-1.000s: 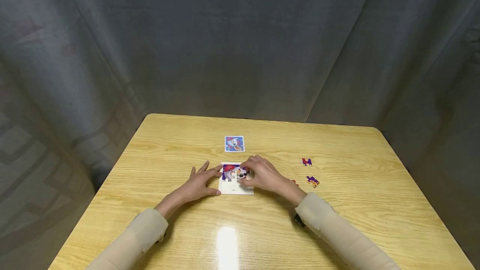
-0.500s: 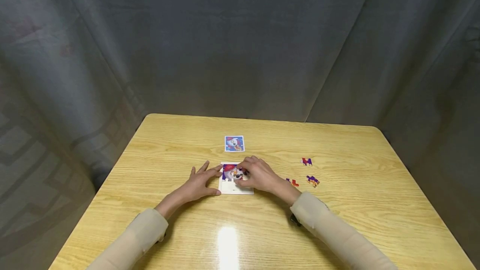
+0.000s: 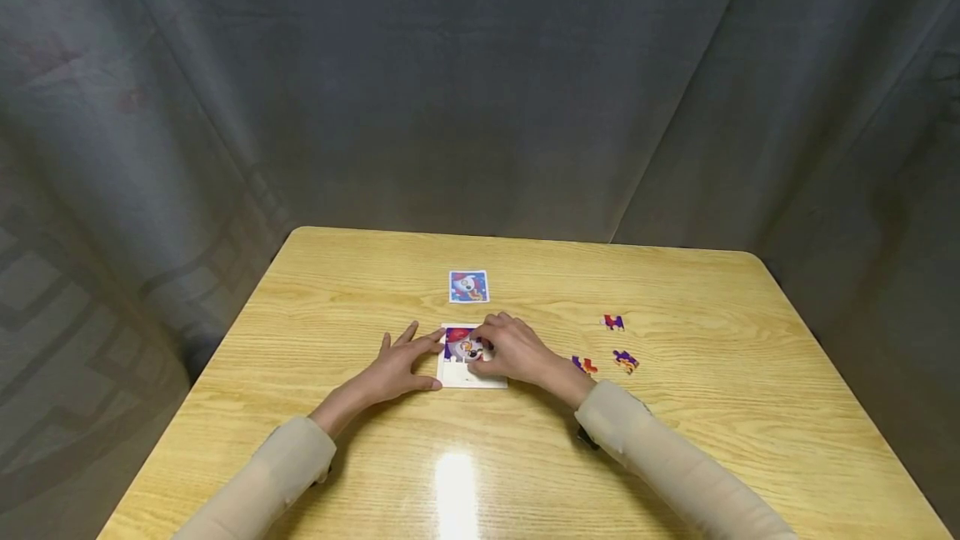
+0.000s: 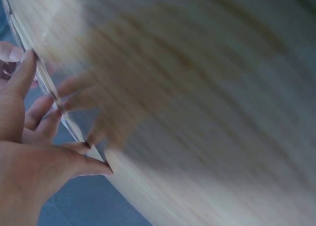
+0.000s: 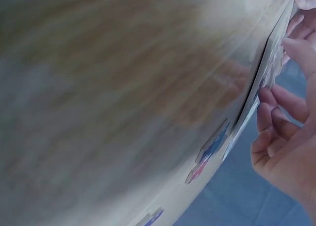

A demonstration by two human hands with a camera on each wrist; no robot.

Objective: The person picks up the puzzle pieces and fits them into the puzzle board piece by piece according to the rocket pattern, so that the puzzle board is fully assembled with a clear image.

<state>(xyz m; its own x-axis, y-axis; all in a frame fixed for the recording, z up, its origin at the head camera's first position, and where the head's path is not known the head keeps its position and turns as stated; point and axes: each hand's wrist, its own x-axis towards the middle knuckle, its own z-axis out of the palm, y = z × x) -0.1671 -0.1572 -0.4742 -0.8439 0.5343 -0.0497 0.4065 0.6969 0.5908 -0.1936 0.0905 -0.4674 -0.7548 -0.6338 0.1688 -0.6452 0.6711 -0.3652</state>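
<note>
A white puzzle tray [image 3: 459,377] lies flat at the middle of the table, its upper part filled with purple, red and white pieces and its lower part bare. My left hand [image 3: 397,367] rests at the tray's left side, thumb and fingers spread and their tips touching its edge. My right hand [image 3: 519,350] is over the tray's right half, pinching a puzzle piece [image 3: 475,353] between thumb and fingers against the picture. The hand hides the tray's upper right corner. In the right wrist view, the fingers of my right hand [image 5: 289,132] sit at the tray's edge.
A small picture card [image 3: 468,287] lies behind the tray. To the right are loose puzzle pieces: a red and purple one [image 3: 612,322], a purple and orange one [image 3: 626,362], and purple and red piecework [image 3: 584,365] near my right wrist. Grey curtains [image 3: 480,90] hang behind the table.
My right hand has shifted slightly left over the tray with the puzzle piece, uncovering the loose purple and red pieces near its wrist. The left hand has stayed in place.
</note>
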